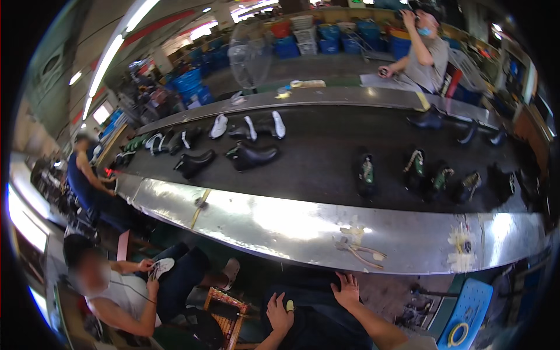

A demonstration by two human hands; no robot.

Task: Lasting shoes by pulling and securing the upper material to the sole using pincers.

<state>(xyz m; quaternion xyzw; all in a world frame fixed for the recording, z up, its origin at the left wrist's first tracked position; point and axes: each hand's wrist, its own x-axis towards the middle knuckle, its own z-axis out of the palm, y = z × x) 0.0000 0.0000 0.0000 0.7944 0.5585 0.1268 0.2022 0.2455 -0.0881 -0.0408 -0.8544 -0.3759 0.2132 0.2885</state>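
My left hand (280,315) rests on my dark-clothed lap with its fingers apart. A small pale yellow piece (290,305) sits at its thumb; I cannot tell whether it is a wrap or a loose thing. My right hand (348,290) lies with fingers spread at the near metal ledge (274,224), close to its underside edge, and holds nothing. On the ledge, beyond my right hand, lies a hand tool with two long handles (364,252), seemingly pincers. Black shoes (366,175) with pale laces stand on the dark conveyor belt (315,157) beyond.
Black shoes (254,156) and shoes with white parts (219,126) stand at the belt's left. A person (122,291) sits at my left holding a white shoe (163,267). Another person (429,58) sits across the belt. A blue stool (466,309) bears a yellow tape roll (458,334).
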